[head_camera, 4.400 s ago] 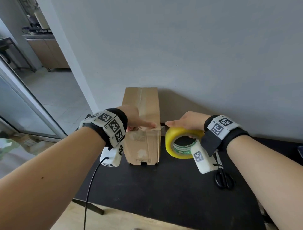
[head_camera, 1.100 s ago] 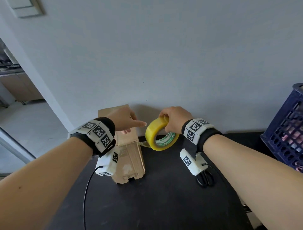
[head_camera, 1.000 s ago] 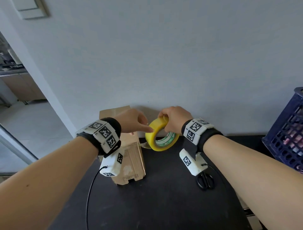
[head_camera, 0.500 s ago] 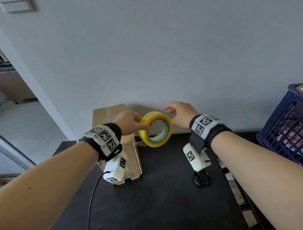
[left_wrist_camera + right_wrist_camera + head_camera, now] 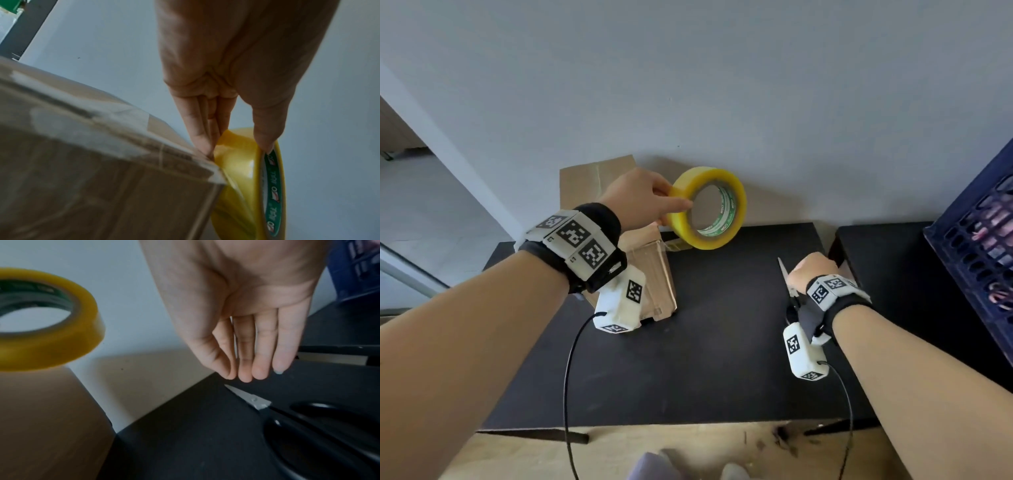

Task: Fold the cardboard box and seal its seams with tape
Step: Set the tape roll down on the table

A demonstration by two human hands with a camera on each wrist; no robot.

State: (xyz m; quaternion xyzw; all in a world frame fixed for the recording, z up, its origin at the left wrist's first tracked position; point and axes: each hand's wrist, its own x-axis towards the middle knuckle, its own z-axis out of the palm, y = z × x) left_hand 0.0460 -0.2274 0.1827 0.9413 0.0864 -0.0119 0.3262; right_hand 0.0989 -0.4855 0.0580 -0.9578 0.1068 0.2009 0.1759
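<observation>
My left hand pinched the yellow roll of clear packing tape, thumb on the outer band, fingers inside the core, holding it off the black table just right of the brown cardboard box. A short strip of tape ran from the roll down to the box's top right corner, uncut. My right hand was empty, fingers relaxed and straight, hovering right above the black-handled scissors lying flat on the table. Their blade tip pointed away from me toward the wall, handles toward my wrist, so the grab was down and slightly back. The right hand was clearly the nearer one; the left was busy. The cut point then lay to the left, with bare table between and nothing blocking. Dark blue plastic crate sat far right, out of the path.
</observation>
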